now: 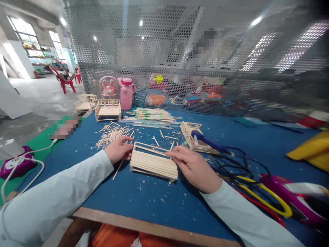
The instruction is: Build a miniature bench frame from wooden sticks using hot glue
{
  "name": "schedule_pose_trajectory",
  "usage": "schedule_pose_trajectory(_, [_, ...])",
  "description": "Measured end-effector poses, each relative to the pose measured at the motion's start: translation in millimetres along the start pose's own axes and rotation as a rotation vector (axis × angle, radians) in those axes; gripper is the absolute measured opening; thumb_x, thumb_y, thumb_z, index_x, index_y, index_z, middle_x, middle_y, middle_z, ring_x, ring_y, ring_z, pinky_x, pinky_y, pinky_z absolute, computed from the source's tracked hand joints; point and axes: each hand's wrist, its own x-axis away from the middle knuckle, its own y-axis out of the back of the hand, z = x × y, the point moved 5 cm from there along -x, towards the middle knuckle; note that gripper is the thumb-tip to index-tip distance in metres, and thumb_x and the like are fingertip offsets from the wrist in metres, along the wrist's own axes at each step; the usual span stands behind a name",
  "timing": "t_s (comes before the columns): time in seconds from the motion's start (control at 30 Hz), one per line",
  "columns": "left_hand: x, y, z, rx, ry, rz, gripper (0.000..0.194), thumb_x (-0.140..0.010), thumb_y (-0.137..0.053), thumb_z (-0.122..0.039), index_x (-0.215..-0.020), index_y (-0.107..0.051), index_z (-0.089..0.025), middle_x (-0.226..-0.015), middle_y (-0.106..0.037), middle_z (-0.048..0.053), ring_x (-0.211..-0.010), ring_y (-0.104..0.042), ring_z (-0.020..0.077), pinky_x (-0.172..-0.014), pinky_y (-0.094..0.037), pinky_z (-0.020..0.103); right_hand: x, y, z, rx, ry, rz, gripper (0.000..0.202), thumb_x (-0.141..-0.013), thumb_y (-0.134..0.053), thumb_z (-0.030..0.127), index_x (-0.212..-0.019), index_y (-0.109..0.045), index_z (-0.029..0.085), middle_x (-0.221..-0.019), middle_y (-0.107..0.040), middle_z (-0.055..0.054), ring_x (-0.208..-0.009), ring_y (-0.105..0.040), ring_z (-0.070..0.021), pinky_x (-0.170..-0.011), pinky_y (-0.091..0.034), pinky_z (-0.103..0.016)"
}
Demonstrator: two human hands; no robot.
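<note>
A small frame of pale wooden sticks point(154, 163) rests on the blue table, its front part covered by sticks laid side by side and its back part an open rectangle. My left hand point(120, 148) is closed at the frame's left end, thumb and fingers at its upper left corner. My right hand point(194, 166) pinches at the upper right, fingertips on a stick at the back edge of the laid rows. Loose sticks and chips point(113, 135) lie behind my left hand. One loose stick point(117, 170) lies left of the frame.
A blue glue gun point(209, 141) leans on another stick piece point(189, 133), its cables running right. Finished small stick pieces point(108, 111), a pink bottle point(126, 94) and bundled sticks point(151, 115) stand or lie behind. Yellow-handled tool point(272, 195) and purple device point(298, 202) are at right.
</note>
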Motion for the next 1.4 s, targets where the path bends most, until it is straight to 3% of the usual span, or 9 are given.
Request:
schedule_pose_trajectory(0.5, [-0.1,0.8,1.4,-0.010,-0.003,0.009,0.028,-0.070,-0.058,-0.010,-0.092,-0.043,-0.016,-0.046,-0.049,-0.008,-0.040,-0.046,0.0069,-0.042,-0.043,0.019,-2.0,-4.0,-1.1,0.024,0.068,0.067,0.037,-0.076,-0.036,0.004,-0.091,-0.066,0.018,-0.078,-0.056,-0.007,-0.072,-0.055,-0.0144,-0.065,-0.046,-0.027])
schedule_pose_trajectory(0.63, [-2.4,4.1,2.7,-0.143,0.001,-0.012,0.026,-0.074,-0.050,-0.010,-0.098,-0.043,-0.015,-0.052,-0.049,-0.007,-0.044,-0.047,0.0078,-0.045,-0.045,0.022,-2.2,-4.6,-1.9,0.020,0.078,0.072,0.039,-0.074,-0.035,0.002,-0.091,-0.067,0.016,-0.077,-0.055,-0.007,-0.071,-0.055,-0.0141,-0.065,-0.045,-0.026])
schedule_pose_trajectory(0.7, [0.3,9.1,-4.5,-0.351,-0.132,-0.133,0.025,-0.077,-0.045,-0.012,-0.102,-0.045,-0.013,-0.065,-0.053,-0.002,-0.051,-0.051,0.0100,-0.052,-0.049,0.028,-2.2,-4.9,-2.6,0.015,0.074,0.073,0.040,-0.074,-0.035,0.001,-0.091,-0.067,0.017,-0.077,-0.055,-0.006,-0.070,-0.054,-0.0138,-0.064,-0.045,-0.026])
schedule_pose_trajectory(0.8, [21.1,-2.8,-27.0,-0.763,-0.610,-0.276,0.027,-0.080,-0.042,-0.016,-0.105,-0.049,-0.012,-0.093,-0.058,0.009,-0.082,-0.056,0.0172,-0.076,-0.048,0.038,-2.3,-5.2,-3.2,0.003,0.063,0.070,0.042,-0.073,-0.034,0.000,-0.091,-0.067,0.017,-0.076,-0.055,-0.006,-0.070,-0.054,-0.0135,-0.064,-0.045,-0.026])
schedule_pose_trajectory(0.9, [47.8,-42.7,-28.1,-1.112,-0.969,-0.082,0.032,-0.085,-0.039,-0.027,-0.111,-0.050,-0.012,-0.114,-0.055,0.012,-0.109,-0.047,0.0227,-0.096,-0.035,0.043,-2.0,-5.5,-2.9,-0.008,0.052,0.068,0.041,-0.073,-0.035,0.000,-0.090,-0.068,0.016,-0.074,-0.054,-0.006,-0.069,-0.053,-0.0134,-0.063,-0.044,-0.025])
schedule_pose_trajectory(0.93, [53.2,-54.6,-23.6,-1.221,-1.003,-0.026,0.038,-0.085,-0.040,-0.034,-0.116,-0.047,-0.013,-0.122,-0.051,0.012,-0.115,-0.042,0.0254,-0.099,-0.030,0.046,-1.8,-5.6,-2.6,-0.009,0.051,0.068,0.040,-0.073,-0.036,0.000,-0.091,-0.068,0.016,-0.074,-0.054,-0.006,-0.069,-0.052,-0.0133,-0.063,-0.044,-0.025])
schedule_pose_trajectory(1.07, [55.3,-77.5,-6.4,-1.465,-0.967,-0.046,0.057,-0.084,-0.035,-0.049,-0.127,-0.038,-0.011,-0.133,-0.041,0.015,-0.123,-0.034,0.0295,-0.099,-0.029,0.047,0.2,-6.4,-0.6,0.001,0.065,0.062,0.039,-0.074,-0.036,0.001,-0.090,-0.069,0.014,-0.074,-0.053,-0.007,-0.068,-0.052,-0.0134,-0.063,-0.043,-0.026])
schedule_pose_trajectory(1.27, [45.5,-79.7,3.5,-1.570,-0.941,-0.043,0.051,-0.086,-0.033,-0.044,-0.124,-0.042,-0.011,-0.128,-0.048,0.014,-0.114,-0.046,0.0262,-0.094,-0.033,0.043,2.0,-4.3,2.1,0.005,0.098,0.032,0.037,-0.076,-0.035,0.003,-0.089,-0.068,0.015,-0.073,-0.055,-0.007,-0.067,-0.052,-0.0138,-0.060,-0.042,-0.025])
schedule_pose_trajectory(1.4, [46.4,-79.1,2.1,-1.585,-0.938,-0.052,0.050,-0.086,-0.035,-0.043,-0.124,-0.043,-0.012,-0.127,-0.049,0.013,-0.111,-0.047,0.0262,-0.093,-0.034,0.043,4.6,13.9,2.1,-0.005,0.074,-0.077,0.033,-0.075,-0.037,0.003,-0.090,-0.065,0.012,-0.082,-0.061,-0.009,-0.077,-0.055,-0.0149,-0.069,-0.043,-0.027])
